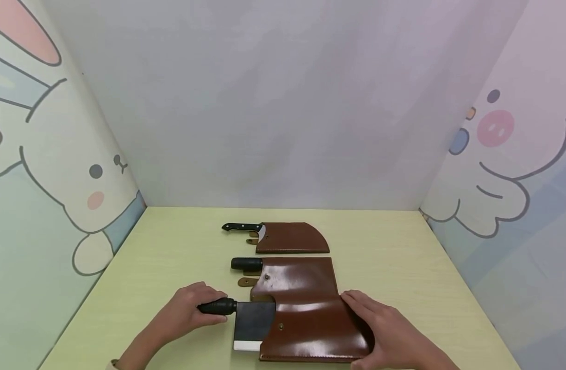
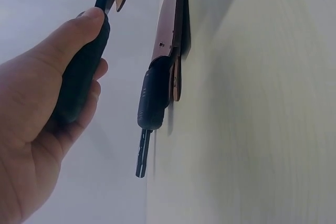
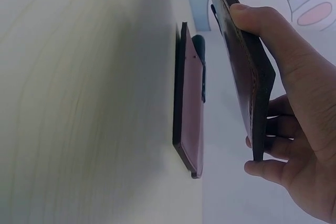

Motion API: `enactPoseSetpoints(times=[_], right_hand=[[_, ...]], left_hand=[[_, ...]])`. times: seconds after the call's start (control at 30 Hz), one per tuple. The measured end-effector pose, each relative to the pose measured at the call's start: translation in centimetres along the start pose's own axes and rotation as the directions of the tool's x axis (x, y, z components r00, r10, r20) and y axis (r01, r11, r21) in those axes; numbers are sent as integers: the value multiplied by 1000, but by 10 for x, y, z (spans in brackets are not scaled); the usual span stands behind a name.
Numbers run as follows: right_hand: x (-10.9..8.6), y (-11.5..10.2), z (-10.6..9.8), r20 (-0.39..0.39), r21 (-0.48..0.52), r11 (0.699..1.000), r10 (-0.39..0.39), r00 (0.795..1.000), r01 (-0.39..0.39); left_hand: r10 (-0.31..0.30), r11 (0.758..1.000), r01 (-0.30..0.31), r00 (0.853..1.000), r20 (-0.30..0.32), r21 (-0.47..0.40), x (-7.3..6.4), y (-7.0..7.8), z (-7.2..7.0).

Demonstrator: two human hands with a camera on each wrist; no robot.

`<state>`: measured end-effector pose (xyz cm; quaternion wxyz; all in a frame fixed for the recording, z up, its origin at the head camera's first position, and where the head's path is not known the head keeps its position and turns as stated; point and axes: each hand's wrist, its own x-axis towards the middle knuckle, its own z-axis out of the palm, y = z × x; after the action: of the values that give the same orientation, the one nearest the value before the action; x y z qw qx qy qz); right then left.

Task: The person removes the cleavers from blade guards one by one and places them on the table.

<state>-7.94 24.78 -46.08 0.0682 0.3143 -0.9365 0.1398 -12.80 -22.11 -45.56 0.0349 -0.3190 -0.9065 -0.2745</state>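
In the head view, my left hand grips the black handle of a cleaver. The cleaver's dark blade, with its bright lower edge, is partly inside a brown leather sheath; the rest of the blade is hidden. At the sheath's far right end, my right hand holds it by the edge. The right wrist view has the thumb on one face of the raised sheath and fingers on the other, above the table. In the left wrist view, thumb and fingers wrap the handle.
Just behind lies a second sheathed knife with a black handle, partly covered by the front sheath. Farther back is a third sheathed knife with a riveted handle. The pale yellow table meets a grey back wall and cartoon-printed side walls.
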Motion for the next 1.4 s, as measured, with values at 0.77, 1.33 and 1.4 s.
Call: enactPoseSetpoints(times=[0.77, 1.33, 1.4], right_hand=[[-10, 11, 0, -44, 15, 1000, -18, 999, 19], [-16, 17, -6, -20, 24, 1000, 12, 1000, -12], [-16, 18, -6, -24, 26, 1000, 11, 1000, -10]], left_hand=[[53, 998, -49, 995, -87, 48, -12, -5, -1], [-26, 999, 28, 998, -65, 39, -18, -9, -4], [-41, 998, 44, 997, -62, 38, -18, -11, -4]])
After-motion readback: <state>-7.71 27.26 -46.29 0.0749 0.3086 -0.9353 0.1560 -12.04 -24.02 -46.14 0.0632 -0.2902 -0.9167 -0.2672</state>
